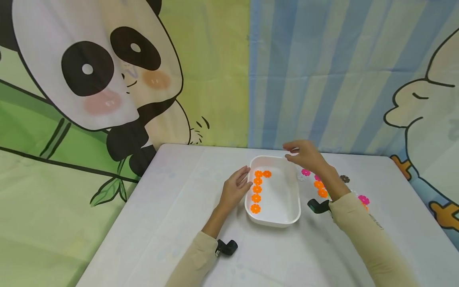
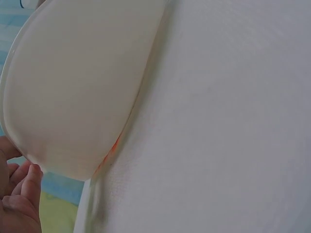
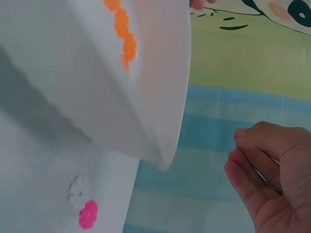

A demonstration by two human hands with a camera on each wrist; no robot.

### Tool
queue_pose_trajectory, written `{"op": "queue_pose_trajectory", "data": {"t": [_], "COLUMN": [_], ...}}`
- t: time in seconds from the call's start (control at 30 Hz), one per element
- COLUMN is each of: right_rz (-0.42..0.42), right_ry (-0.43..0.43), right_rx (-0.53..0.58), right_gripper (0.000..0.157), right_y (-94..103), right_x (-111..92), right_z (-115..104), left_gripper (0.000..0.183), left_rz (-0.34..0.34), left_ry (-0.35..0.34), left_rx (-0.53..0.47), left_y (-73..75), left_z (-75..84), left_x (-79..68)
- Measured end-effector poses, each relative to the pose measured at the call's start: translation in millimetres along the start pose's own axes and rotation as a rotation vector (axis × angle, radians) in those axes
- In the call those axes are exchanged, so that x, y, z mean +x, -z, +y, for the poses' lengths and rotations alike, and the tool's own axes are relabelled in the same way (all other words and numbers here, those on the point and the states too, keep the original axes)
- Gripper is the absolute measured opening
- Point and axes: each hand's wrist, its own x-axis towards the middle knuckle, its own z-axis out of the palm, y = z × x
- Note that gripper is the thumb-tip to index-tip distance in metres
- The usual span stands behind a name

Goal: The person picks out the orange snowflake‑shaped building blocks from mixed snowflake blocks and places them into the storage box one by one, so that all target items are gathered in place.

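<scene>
A white rectangular basin (image 1: 274,221) stands on the table, with several orange flower-shaped discs (image 1: 256,189) inside. They run in a line along its left side, and one (image 1: 267,174) sits to the right of the line's far end. My left hand (image 1: 234,189) holds the basin's left rim, its fingertips (image 2: 32,177) at the edge in the left wrist view. Above the basin's far right corner is my right hand (image 1: 306,155), raised, its fingers loosely bent. The right wrist view shows that hand (image 3: 274,174) with nothing visible between thumb and fingers.
Right of the basin lie loose flower-shaped discs: pink (image 1: 306,172), orange (image 1: 318,185), brown (image 1: 344,179) and a clear one (image 3: 77,191). My right forearm (image 1: 362,227) covers part of them. A printed cloth (image 1: 211,79) hangs behind the white table (image 1: 172,179).
</scene>
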Motion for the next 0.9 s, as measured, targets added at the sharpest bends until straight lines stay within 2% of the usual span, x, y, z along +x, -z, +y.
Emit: {"op": "queue_pose_trajectory", "data": {"t": [0.23, 0.5, 0.7, 0.9], "right_rz": [0.000, -0.028, -0.036, -0.017], "right_ry": [-0.091, -0.173, -0.211, -0.182], "right_rx": [-0.040, -0.061, -0.086, -0.115], "right_gripper": [0.040, 0.041, 0.040, 0.043], "right_y": [20.0, 19.9, 12.5, 7.3], "right_x": [-37.5, -77.2, -93.2, -102.6], "right_z": [32.9, 74.0, 96.3, 107.8], "left_gripper": [0.058, 0.058, 0.058, 0.058], "left_rz": [0.009, 0.008, 0.009, 0.005], "left_ry": [0.006, 0.022, 0.020, 0.017], "left_rx": [-0.011, -0.021, 0.000, -0.007], "left_y": [1.2, 1.3, 0.4, -1.4], "left_z": [2.6, 0.3, -0.2, -0.5], "left_x": [0.4, -1.7, -1.8, -1.6]}}
